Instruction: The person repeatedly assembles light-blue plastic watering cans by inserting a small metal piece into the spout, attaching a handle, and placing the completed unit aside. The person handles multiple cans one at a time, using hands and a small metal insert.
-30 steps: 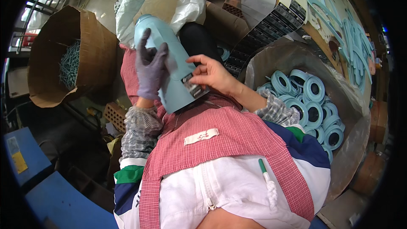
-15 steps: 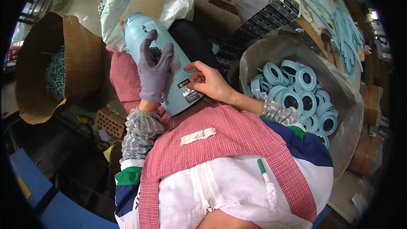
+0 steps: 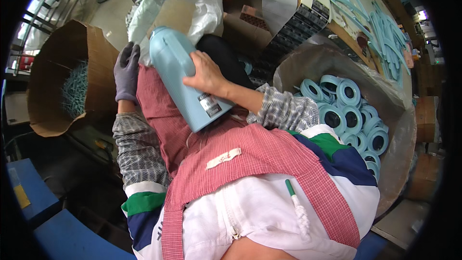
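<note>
- Across the lap, on red-checked apron cloth (image 3: 161, 110), the pale-blue, bottle-shaped shell (image 3: 174, 70) lies tilted, its black-and-silver rectangular label (image 3: 210, 105) facing up.
- The bare right hand (image 3: 207, 74) now grasps the shell, fingers curled over it, no longer picking at the label, which seems in place.
- Farther left, the grey-gloved left hand (image 3: 126, 77) is off the shell, fingers extended, apparently empty, near the brown cardboard drum (image 3: 100, 62).

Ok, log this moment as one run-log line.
right grip: on light-blue thermos flask; left grip: gloved, off flask; label: near flask base; light-blue rings: heaped in plastic liner
</note>
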The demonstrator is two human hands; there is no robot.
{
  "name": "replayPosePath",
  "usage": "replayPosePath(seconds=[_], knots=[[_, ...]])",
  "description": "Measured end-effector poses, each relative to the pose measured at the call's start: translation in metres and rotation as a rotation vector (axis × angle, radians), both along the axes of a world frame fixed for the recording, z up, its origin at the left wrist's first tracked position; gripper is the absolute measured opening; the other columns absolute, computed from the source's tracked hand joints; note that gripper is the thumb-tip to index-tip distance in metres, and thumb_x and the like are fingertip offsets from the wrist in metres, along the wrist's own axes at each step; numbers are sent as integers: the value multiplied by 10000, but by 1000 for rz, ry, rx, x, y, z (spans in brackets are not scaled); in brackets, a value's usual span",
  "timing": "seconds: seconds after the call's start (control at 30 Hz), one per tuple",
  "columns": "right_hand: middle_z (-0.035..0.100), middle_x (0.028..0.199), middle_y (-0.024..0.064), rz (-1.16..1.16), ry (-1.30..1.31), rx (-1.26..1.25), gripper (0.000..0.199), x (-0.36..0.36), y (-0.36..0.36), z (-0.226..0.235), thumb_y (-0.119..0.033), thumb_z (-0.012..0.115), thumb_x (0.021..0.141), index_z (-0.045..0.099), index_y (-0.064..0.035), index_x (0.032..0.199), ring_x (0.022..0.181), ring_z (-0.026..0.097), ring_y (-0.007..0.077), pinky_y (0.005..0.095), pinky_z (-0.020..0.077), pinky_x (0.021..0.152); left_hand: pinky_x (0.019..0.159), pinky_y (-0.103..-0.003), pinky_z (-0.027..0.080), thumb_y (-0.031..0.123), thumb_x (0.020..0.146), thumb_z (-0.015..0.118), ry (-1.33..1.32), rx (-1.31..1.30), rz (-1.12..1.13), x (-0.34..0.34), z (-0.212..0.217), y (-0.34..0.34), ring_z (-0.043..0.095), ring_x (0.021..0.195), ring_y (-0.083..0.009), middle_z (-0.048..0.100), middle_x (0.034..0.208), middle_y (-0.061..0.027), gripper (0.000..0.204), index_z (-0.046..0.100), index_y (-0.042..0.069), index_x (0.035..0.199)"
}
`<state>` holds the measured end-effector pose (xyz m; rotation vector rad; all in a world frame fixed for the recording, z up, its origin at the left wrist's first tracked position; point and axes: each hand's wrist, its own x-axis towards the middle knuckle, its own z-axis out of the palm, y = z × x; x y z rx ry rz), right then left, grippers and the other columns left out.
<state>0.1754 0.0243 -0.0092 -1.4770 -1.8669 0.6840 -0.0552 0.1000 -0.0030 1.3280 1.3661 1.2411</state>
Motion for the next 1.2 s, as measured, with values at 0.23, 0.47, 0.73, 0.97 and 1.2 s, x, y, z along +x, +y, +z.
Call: replayPosePath(seconds=[0.23, 0.47, 0.73, 0.97, 1.2], knots=[[492, 1011, 131, 615, 426, 150, 436, 13, -40, 49, -123, 701, 709, 502, -3, 1078, 1039, 472, 297, 361, 405, 912, 939, -317, 432, 264, 963, 512, -72, 107, 7, -50, 123, -48, 567, 1054, -185, 613, 1162, -97, 355, 605, -17, 1162], [624, 1015, 49, 912, 658, -595, 322, 9, 64, 38, -225, 677, 848, 619, -11, 1081, 881, 596, 166, 298, 479, 812, 886, -365, 471, 9, 936, 503, 995, 501, 43, -71, 181, -160, 585, 1004, -283, 591, 1071, -162, 220, 572, 2, 1144], [681, 905, 200, 56, -310, -86, 217, -1, 250, -150, -114, 590, 670, 703, -19, 829, 849, 663, 341, 396, 528, 723, 783, -253, 436, 91, 958, 533, 264, 3, 134, -17, 148, -175, 522, 874, -115, 566, 969, -63, 177, 535, -20, 1095], [666, 775, 165, -18, -358, 296, 144, -11, 224, -147, -120, 584, 735, 660, -36, 825, 788, 661, 330, 419, 515, 669, 716, -243, 428, 145, 927, 615, 571, -168, 121, -60, 155, -168, 504, 782, -96, 551, 813, -45, 181, 555, -2, 1015], [638, 676, 108, 195, 155, -80, 189, 32, 193, -57, -245, 634, 820, 645, -57, 836, 691, 648, 261, 361, 477, 654, 634, -309, 596, 188, 853, 697, 895, 626, 557, -88, 267, -105, 669, 861, -247, 627, 1074, -192, 416, 550, 39, 1212]])
